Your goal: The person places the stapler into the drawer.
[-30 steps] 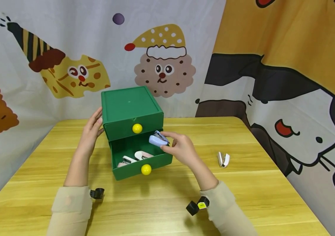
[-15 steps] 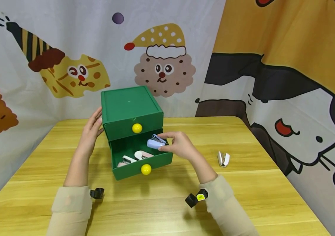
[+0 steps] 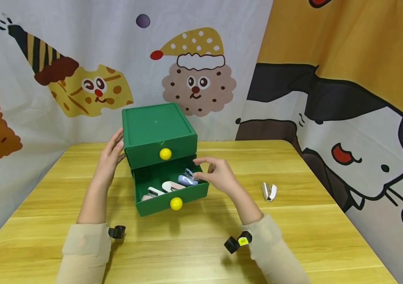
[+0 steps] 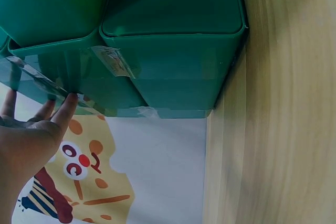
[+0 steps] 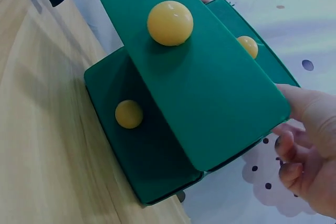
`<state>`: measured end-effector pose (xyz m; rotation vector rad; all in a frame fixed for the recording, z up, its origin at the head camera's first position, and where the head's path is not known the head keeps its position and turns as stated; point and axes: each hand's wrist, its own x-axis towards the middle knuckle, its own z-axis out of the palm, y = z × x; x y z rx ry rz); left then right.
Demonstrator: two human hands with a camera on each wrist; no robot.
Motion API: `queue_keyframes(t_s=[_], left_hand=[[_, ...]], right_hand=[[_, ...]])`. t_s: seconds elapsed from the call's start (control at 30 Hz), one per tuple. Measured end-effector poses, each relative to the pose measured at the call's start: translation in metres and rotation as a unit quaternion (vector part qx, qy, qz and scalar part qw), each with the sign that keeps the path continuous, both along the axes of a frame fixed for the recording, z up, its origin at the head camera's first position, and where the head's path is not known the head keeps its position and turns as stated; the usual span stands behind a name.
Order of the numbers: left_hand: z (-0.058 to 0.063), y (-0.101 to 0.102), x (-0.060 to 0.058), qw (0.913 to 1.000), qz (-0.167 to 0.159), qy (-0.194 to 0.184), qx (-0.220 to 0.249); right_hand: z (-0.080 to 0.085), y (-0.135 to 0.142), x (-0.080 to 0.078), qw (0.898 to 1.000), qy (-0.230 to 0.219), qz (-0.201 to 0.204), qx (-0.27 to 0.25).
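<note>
A green drawer cabinet (image 3: 155,124) stands with its middle drawer (image 3: 158,205) pulled out. In that drawer a light purple stapler (image 3: 187,180) lies at the right end, beside a pink and white stapler (image 3: 171,186). Another white and pink stapler (image 3: 154,192) sits at the left end. My right hand (image 3: 219,173) hovers at the drawer's right wall, thumb and forefinger apart, the thumb close to the purple stapler; whether it touches is unclear. My left hand (image 3: 109,157) rests extended fingers against the cabinet's left side, also visible in the left wrist view.
A white stapler (image 3: 269,191) lies on the wooden table (image 3: 311,236), right of the cabinet. Yellow round knobs (image 3: 176,204) stick out from the drawer fronts. A printed curtain (image 3: 98,31) hangs behind the table.
The purple stapler has gone down from my right hand's pinch to the drawer floor. My right thumb and forefinger have let go and spread. The left hand has stayed on the cabinet.
</note>
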<state>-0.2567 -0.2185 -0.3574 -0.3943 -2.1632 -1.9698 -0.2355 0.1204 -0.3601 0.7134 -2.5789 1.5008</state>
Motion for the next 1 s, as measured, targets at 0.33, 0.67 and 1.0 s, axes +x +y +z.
queue_keyframes(t_s=[0.33,0.67,1.0], left_hand=[[0.001,0.001,0.000,1.0000,-0.001,-0.002,-0.002],[0.001,0.001,0.000,1.0000,0.001,0.001,-0.007],[0.001,0.001,0.000,1.0000,0.004,0.000,-0.007]], right_hand=[[-0.001,0.003,0.021,0.991,0.121,-0.012,-0.054],[-0.011,-0.001,0.046,0.986,0.162,0.025,-0.039],[-0.030,-0.011,0.057,0.981,0.175,0.082,-0.009]])
